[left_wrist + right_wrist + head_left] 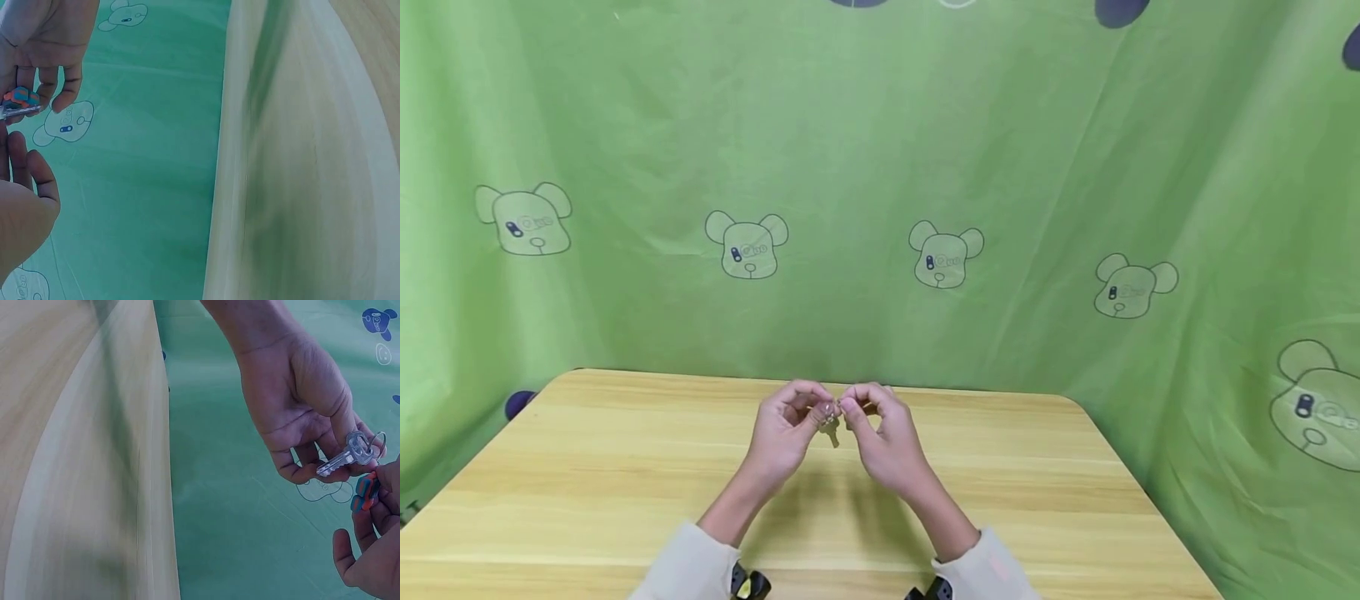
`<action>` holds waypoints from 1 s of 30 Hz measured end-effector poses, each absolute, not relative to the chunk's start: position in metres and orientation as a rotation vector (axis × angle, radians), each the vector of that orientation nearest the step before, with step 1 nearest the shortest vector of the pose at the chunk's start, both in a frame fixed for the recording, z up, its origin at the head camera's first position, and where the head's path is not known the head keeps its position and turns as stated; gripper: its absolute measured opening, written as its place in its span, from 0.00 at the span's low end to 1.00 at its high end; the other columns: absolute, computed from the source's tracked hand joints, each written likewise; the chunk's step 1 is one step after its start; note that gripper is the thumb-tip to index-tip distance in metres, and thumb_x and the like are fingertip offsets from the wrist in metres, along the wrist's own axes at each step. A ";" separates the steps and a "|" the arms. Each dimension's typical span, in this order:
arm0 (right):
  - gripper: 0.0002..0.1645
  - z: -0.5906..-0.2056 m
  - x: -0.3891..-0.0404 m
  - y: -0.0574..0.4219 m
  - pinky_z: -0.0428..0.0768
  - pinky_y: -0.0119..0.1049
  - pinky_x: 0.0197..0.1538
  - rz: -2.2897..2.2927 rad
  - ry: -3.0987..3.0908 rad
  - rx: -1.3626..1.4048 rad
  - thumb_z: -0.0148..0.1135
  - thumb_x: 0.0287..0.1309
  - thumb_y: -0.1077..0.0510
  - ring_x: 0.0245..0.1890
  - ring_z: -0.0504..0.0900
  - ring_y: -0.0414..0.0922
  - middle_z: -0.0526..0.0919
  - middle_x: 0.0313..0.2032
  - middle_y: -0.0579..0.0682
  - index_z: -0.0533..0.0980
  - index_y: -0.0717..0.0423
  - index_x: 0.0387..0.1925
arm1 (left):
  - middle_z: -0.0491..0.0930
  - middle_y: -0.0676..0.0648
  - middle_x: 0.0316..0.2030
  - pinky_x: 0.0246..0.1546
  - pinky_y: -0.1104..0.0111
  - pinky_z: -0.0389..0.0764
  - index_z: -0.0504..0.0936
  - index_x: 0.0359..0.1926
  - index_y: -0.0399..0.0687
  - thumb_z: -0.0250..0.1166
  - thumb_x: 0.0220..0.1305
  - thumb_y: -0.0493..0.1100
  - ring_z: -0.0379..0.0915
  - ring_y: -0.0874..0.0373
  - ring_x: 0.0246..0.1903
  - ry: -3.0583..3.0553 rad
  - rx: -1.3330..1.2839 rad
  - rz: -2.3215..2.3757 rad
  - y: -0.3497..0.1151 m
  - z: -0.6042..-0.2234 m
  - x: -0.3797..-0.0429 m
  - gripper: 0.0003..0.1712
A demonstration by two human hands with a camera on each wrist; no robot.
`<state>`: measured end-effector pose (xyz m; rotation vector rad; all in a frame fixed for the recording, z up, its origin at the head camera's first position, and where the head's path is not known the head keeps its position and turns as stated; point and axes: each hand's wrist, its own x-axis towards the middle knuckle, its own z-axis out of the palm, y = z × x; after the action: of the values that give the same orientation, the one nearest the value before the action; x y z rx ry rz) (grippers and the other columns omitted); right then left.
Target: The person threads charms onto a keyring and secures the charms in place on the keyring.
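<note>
L hand (781, 432) w/ pinched key (337, 462), R hand (889, 443) w/ pinched charm (367, 489), far edge (992, 392) behind, tabletop (1022, 475) L+R.

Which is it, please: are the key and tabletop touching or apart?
Apart: the right wrist view shows green cloth between the key and tabletop.

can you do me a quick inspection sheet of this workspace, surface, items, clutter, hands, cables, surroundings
Surface: wood-grain table with rounded far corners; shadows fall across it.
Job's things: a metal key on a ring, with an orange and blue charm beside it; all held above the table. Exact number of keys unclear.
Clutter: nothing seen.
Grippers: left hand pinches the key; right hand holds the charm, its grip partly hidden.
Cables: nothing seen.
Surroundings: green curtain printed with bear heads; black devices at both cuffs.
</note>
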<state>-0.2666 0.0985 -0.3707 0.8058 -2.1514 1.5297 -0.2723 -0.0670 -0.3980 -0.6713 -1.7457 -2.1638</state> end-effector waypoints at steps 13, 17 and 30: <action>0.06 -0.372 -0.264 0.103 0.79 0.40 0.48 1.532 -2.125 0.842 0.59 0.73 0.60 0.37 0.77 0.48 0.81 0.32 0.52 0.80 0.56 0.39 | 0.85 0.49 0.38 0.39 0.69 0.86 0.78 0.45 0.31 0.63 0.69 0.29 0.81 0.59 0.38 -1.748 -0.768 -2.085 -0.066 -0.398 -0.270 0.06; 0.05 -0.370 -0.262 0.102 0.79 0.38 0.48 1.550 -2.134 0.832 0.59 0.73 0.61 0.36 0.79 0.50 0.81 0.33 0.51 0.79 0.57 0.40 | 0.85 0.49 0.38 0.40 0.69 0.85 0.78 0.45 0.31 0.63 0.69 0.30 0.81 0.59 0.38 -1.751 -0.762 -2.095 -0.065 -0.396 -0.269 0.06; 0.03 -0.370 -0.262 0.101 0.79 0.42 0.47 1.452 -2.083 0.897 0.61 0.71 0.62 0.39 0.77 0.45 0.82 0.33 0.52 0.80 0.56 0.39 | 0.85 0.49 0.38 0.41 0.68 0.85 0.79 0.46 0.34 0.64 0.69 0.32 0.81 0.58 0.38 -1.751 -0.715 -2.154 -0.066 -0.396 -0.266 0.07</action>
<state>-0.2622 0.1010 -0.3700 0.8967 -2.0830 1.4525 -0.2663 -0.0657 -0.3961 -0.7150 -1.7507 -2.1541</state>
